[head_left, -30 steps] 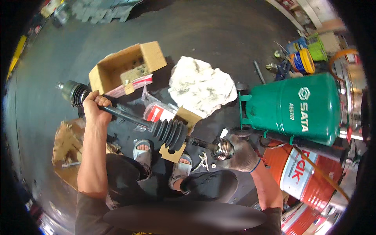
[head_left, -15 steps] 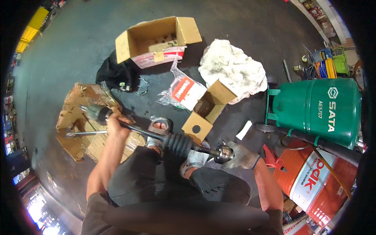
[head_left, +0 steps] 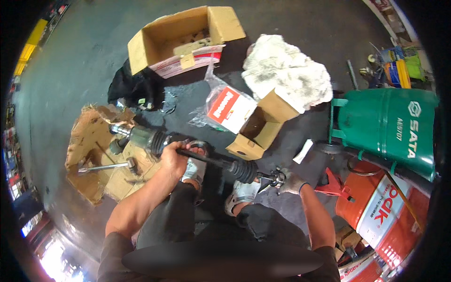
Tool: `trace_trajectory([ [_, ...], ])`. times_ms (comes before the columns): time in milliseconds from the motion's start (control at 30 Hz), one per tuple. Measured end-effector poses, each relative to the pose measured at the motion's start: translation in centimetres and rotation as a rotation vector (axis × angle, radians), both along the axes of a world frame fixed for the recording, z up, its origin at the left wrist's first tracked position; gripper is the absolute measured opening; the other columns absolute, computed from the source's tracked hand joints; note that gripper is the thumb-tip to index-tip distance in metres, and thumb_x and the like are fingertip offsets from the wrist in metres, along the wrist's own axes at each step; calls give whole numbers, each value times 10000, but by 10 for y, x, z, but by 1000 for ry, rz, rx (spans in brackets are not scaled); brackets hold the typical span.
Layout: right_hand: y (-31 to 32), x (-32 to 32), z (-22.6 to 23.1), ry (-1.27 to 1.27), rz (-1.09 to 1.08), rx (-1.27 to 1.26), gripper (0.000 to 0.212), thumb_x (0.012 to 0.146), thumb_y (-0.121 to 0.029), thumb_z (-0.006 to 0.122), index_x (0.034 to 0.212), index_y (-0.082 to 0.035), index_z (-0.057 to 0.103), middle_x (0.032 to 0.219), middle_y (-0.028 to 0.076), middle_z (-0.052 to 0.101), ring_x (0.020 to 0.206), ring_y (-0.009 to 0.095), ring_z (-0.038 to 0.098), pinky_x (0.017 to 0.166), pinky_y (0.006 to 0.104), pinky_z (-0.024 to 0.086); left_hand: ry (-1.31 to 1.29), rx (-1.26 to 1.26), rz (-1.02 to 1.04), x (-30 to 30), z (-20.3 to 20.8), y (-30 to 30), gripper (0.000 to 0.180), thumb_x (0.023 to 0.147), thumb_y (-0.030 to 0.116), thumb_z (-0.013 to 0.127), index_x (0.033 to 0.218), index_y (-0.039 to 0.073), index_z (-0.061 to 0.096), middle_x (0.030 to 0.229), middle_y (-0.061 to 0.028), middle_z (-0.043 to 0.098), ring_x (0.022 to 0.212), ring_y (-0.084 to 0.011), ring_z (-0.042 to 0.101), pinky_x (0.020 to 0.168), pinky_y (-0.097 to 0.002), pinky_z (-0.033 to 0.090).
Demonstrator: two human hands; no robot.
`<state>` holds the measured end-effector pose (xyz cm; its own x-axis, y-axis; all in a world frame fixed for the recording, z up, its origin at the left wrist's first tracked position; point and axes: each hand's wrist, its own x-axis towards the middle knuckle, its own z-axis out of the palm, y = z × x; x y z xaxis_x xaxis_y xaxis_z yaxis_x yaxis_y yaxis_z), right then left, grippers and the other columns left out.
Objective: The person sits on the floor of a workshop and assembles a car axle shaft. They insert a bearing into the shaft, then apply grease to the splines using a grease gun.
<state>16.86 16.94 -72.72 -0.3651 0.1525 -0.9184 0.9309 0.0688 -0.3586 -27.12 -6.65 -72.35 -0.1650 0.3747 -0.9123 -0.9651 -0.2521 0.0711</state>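
A drive shaft point(head_left: 209, 158) lies slantwise across the view above my feet, its left end farther from me than its right. My bare left hand point(head_left: 174, 160) is wrapped round the bar just right of the left rubber boot point(head_left: 159, 142). The left end is a grey metal joint housing point(head_left: 138, 135). A second ribbed black boot point(head_left: 243, 171) sits nearer the right end. My right hand point(head_left: 292, 181), in a pale knitted glove, grips the bare metal joint point(head_left: 276, 178) there; its fingertips are partly hidden. Thin silver metal parts show beside that joint, too small to name.
Flattened cardboard point(head_left: 87, 145) at left carries a hammer point(head_left: 108, 166). Ahead stand an open carton point(head_left: 164, 40), a smaller open box point(head_left: 270, 127), a red-and-white box point(head_left: 228, 109) in plastic and a white cloth point(head_left: 286, 70). A green tank point(head_left: 380, 127) and red drum point(head_left: 366, 197) flank the right.
The drive shaft and both hands have shifted right, the left hand the most. The hammer's head, covered before, now shows. The view has shifted slightly.
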Motion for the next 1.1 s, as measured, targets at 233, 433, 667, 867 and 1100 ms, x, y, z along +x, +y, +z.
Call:
trace_trajectory([
  [233, 8, 29, -45, -96, -17, 20, 911, 633, 50, 823, 1474, -48, 486, 1313, 90, 711, 1159, 231, 680, 999, 352, 558, 159, 25, -345, 32, -12, -5, 169, 1096, 164, 503, 1122, 55, 630, 1086, -93, 689, 1109, -258, 645, 1080, -454, 471],
  [433, 2, 66, -61, 103, 200, 185, 534, 687, -107, 826, 1202, -82, 689, 1121, 106, 773, 1028, 267, 735, 948, 396, 573, 145, -47, -275, 33, -45, 29, 142, 1111, 174, 493, 1103, 68, 587, 1080, -98, 669, 1124, -298, 644, 1019, -503, 474],
  [667, -26, 30, 33, 68, 171, 410, 521, 694, -363, 851, 1111, -99, 684, 1042, 205, 758, 1001, 419, 738, 880, 514, 590, 138, -104, -252, -15, -72, 21, 128, 1079, 167, 520, 1059, 50, 567, 992, -127, 634, 897, -285, 620, 788, -519, 532],
  [867, -22, -62, 210, 66, 331, 495, 564, 683, -368, 853, 1065, -29, 614, 894, 210, 718, 864, 428, 729, 812, 522, 584, 184, -126, -110, -38, -48, 17, 57, 999, 82, 525, 955, 53, 545, 834, -87, 585, 826, -273, 584, 853, -468, 539],
  [1100, -12, -133, 328, 205, 528, 812, 582, 625, -340, 865, 1059, -38, 622, 776, 163, 671, 721, 413, 692, 682, 515, 557, 148, -105, 26, -38, -19, 13, 43, 996, 76, 521, 997, 39, 542, 905, -91, 608, 829, -242, 612, 851, -451, 599],
])
